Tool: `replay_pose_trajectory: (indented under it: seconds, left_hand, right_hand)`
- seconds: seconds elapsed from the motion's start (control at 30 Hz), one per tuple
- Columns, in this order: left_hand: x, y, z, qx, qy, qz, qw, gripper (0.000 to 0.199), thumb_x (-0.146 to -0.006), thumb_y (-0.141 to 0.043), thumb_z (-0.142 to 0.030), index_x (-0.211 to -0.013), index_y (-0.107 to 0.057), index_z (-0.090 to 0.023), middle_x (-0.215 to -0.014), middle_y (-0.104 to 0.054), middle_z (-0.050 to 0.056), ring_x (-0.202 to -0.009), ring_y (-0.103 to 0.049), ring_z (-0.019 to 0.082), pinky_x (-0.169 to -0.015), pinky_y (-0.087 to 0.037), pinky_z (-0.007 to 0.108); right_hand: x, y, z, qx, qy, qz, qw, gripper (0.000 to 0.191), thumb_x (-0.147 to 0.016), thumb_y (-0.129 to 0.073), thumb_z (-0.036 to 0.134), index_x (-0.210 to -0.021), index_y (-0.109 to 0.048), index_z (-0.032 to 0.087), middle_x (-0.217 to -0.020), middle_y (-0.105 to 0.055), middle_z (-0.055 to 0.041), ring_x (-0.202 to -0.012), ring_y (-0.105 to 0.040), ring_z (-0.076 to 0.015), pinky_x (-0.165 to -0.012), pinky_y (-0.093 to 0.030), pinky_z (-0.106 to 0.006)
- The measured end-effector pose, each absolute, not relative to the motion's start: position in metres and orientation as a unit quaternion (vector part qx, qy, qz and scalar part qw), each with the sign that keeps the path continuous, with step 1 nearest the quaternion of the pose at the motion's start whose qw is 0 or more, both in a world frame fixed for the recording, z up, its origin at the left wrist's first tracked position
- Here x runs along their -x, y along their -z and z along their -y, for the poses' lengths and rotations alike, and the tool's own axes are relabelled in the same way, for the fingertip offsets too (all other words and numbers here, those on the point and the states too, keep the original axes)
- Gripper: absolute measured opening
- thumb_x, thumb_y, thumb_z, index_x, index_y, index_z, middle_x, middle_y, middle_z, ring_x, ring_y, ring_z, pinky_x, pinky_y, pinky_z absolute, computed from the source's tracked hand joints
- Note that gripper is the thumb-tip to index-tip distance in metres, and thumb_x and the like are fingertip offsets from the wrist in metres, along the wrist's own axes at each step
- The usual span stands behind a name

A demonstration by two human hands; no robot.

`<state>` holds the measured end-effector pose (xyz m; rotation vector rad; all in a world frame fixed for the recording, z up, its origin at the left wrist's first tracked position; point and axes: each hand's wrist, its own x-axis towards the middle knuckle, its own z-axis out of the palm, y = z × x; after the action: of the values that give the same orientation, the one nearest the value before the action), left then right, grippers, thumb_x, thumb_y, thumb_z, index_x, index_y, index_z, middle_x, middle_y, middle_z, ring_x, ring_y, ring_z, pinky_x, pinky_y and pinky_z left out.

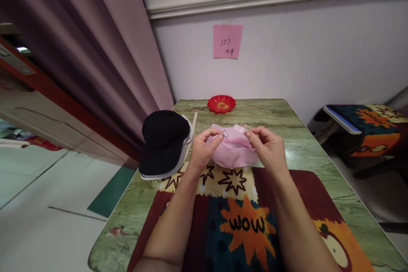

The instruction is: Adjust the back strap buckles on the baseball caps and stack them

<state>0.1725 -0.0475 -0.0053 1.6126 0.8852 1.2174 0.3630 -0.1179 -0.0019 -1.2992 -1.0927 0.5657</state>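
Note:
A pink cap (234, 155) is held over the far edge of the patterned mat, between my two hands. My left hand (205, 148) pinches its left side, where a small metal buckle shows at the thumb tip. On the other side, my right hand (267, 146) is closed on the cap's strap end, near a whitish tab. The inside of the cap is partly visible between the hands. To the left, a black cap (164, 140) rests on top of a whitish one at the table's left edge.
The green wood-patterned table (267, 114) bears a colourful mat (242, 225) with "WOW" on it. A red scalloped dish (221, 104) stands near the wall, below a pink note (227, 41). A purple curtain (127, 42) hangs at the left. A patterned stool (376, 127) is at the right.

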Motion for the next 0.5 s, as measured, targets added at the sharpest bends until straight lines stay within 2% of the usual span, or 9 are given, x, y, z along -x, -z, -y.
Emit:
replay_pose_trajectory:
  seconds: [0.13, 0.27, 0.37, 0.5]
  left_hand:
    - [-0.172, 0.002, 0.051, -0.663, -0.487, -0.354, 0.444, 0.017, -0.083, -0.072, -0.035, -0.085, -0.073, -0.018, -0.088, -0.074, 0.005, -0.085, -0.066, 0.019, -0.081, -0.052, 0.030]
    - [-0.175, -0.002, 0.055, -0.676, -0.480, -0.336, 0.447, 0.013, -0.086, -0.068, -0.030, -0.089, -0.071, -0.018, -0.088, -0.072, 0.004, -0.085, -0.065, 0.017, -0.083, -0.051, 0.028]
    - [-0.178, -0.005, 0.060, -0.692, -0.466, -0.321, 0.448, 0.012, -0.087, -0.066, -0.028, -0.090, -0.070, -0.017, -0.089, -0.071, 0.004, -0.086, -0.065, 0.017, -0.084, -0.050, 0.028]
    - [-0.181, -0.008, 0.062, -0.706, -0.454, -0.312, 0.445, 0.009, -0.085, -0.067, -0.025, -0.088, -0.067, -0.017, -0.086, -0.070, 0.002, -0.082, -0.065, 0.016, -0.079, -0.051, 0.027]
  right_hand:
    - [-0.361, 0.003, 0.117, 0.569, -0.244, 0.492, 0.612, 0.032, -0.086, -0.072, 0.050, -0.078, -0.069, 0.019, -0.067, -0.062, -0.0005, -0.062, -0.054, -0.0141, -0.059, -0.042, -0.027]
    - [-0.352, 0.003, 0.117, 0.528, -0.292, 0.486, 0.632, 0.029, -0.093, -0.063, 0.049, -0.088, -0.063, 0.020, -0.071, -0.066, -0.0009, -0.066, -0.059, -0.0152, -0.065, -0.047, -0.027]
    - [-0.344, 0.004, 0.117, 0.523, -0.300, 0.518, 0.606, 0.027, -0.094, -0.063, 0.047, -0.093, -0.066, 0.020, -0.075, -0.066, -0.0008, -0.067, -0.058, -0.0152, -0.065, -0.045, -0.027]
    - [-0.340, 0.005, 0.117, 0.531, -0.313, 0.551, 0.562, 0.026, -0.087, -0.071, 0.046, -0.087, -0.073, 0.020, -0.076, -0.067, -0.0015, -0.068, -0.057, -0.0160, -0.061, -0.043, -0.027]
